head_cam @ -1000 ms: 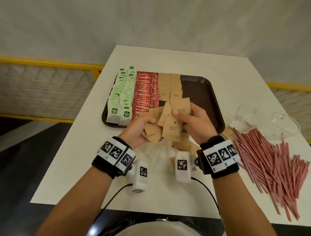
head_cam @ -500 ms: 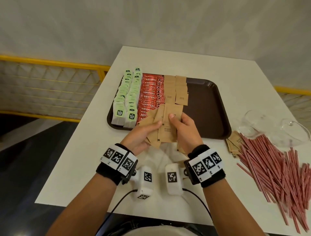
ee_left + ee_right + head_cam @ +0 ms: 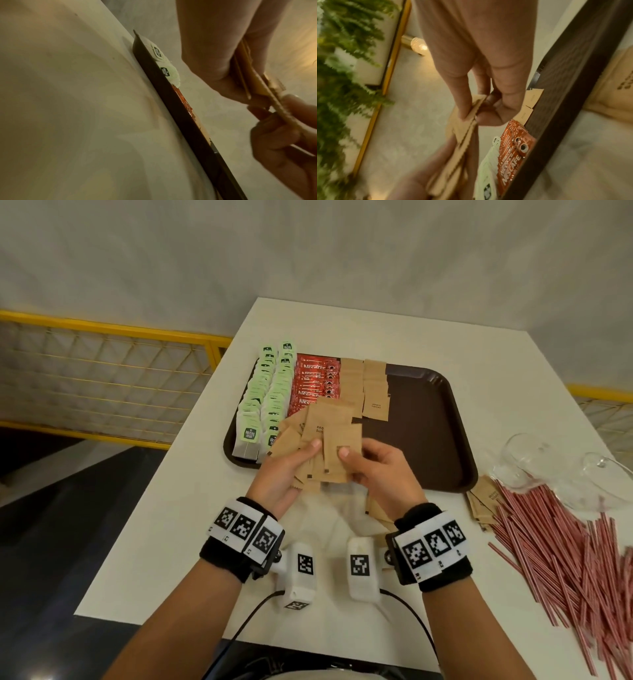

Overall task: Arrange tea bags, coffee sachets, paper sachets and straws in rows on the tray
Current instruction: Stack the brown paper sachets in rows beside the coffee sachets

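Brown paper sachets (image 3: pixel 322 440) pinched between both hands (image 3: pixel 329 470)

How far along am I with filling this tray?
Done: tea bags and coffee sachets lie in rows on the tray. In hand: left hand and right hand grip a fan of paper sachets; their rows are partly laid. Left: the straws, loose on the table.
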Demonstrator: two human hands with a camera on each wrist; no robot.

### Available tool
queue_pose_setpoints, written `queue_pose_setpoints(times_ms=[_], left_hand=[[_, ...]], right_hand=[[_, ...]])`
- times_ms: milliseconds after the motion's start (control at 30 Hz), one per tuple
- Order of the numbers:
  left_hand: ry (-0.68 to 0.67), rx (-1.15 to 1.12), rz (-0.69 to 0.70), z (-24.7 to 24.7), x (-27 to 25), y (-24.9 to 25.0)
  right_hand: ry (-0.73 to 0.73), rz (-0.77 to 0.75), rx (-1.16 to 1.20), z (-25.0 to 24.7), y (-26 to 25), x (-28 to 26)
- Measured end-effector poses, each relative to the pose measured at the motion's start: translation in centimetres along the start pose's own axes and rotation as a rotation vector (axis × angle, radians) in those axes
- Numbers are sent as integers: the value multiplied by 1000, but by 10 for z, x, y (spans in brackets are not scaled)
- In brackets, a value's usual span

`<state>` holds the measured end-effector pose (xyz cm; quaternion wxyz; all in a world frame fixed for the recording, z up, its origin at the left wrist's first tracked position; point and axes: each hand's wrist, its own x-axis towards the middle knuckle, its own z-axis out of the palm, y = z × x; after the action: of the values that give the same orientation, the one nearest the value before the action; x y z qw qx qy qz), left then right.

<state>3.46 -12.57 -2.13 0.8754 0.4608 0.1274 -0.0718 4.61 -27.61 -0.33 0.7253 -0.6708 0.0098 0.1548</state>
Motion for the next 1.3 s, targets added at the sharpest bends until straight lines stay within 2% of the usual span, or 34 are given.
queue_pose_setpoints(times_ms=[200, 300, 533, 700, 833, 1100, 1300], left_hand=[[-91, -29, 15, 0, -4, 4], [-88, -60, 5, -1, -2, 5], [-48, -131, 28, 1, 1, 4], [-22, -147, 20, -6, 0, 0], [16, -190, 28, -8, 1, 2], [63, -212, 33, -12, 4, 8], [73, -228, 25, -16, 6, 10]], right_hand=[[-71, 7, -92, -1, -2, -1], [-102, -18, -152, -5, -6, -2], [13, 8, -91, -19, -11, -5], [79, -29, 4, -27, -23, 0], [176, 7, 2, -41, -37, 31], [272, 284, -164, -46, -34, 117], [322, 329, -217, -36, -34, 143]])
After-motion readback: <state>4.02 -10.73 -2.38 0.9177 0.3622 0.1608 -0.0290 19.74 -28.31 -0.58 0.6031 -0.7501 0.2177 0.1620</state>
